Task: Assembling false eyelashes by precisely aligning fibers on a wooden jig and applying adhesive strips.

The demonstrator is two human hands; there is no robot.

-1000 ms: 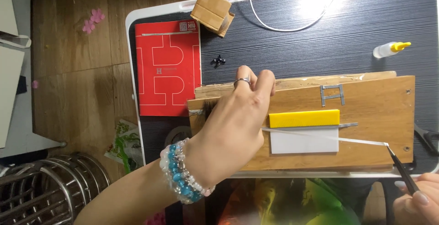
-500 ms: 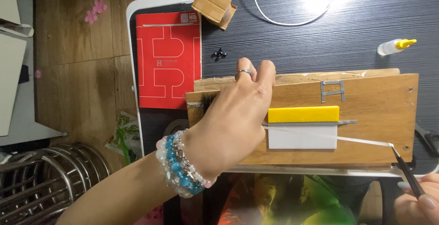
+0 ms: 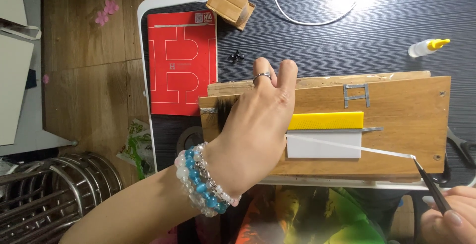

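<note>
Across the dark ribbed surface lies a long wooden board, the biggest thing in view, with a red card sheet just to its left and a small cardboard box near the far edge. Left hand, ring on one finger and bead bracelets at the wrist, lies flat and spread over the board's left part, pressing down; nothing is grasped in it, and what sits under the palm is hidden, save a tuft of dark fibres at the board's edge. Just right of that hand sit a yellow block and, touching its near side, a white block. A thin pale strip runs from the left hand across the white block to the tweezers. Right hand, at the lower right corner, has its grip closed on the tweezers, whose tips pinch the strip's free end. Strip looks very light, limp and easily torn or creased; best taken at its very end with fine tips, as here, under gentle tension. A glue bottle with yellow cap lies well apart, far right. Scissors poke out at the board's right end.
</note>
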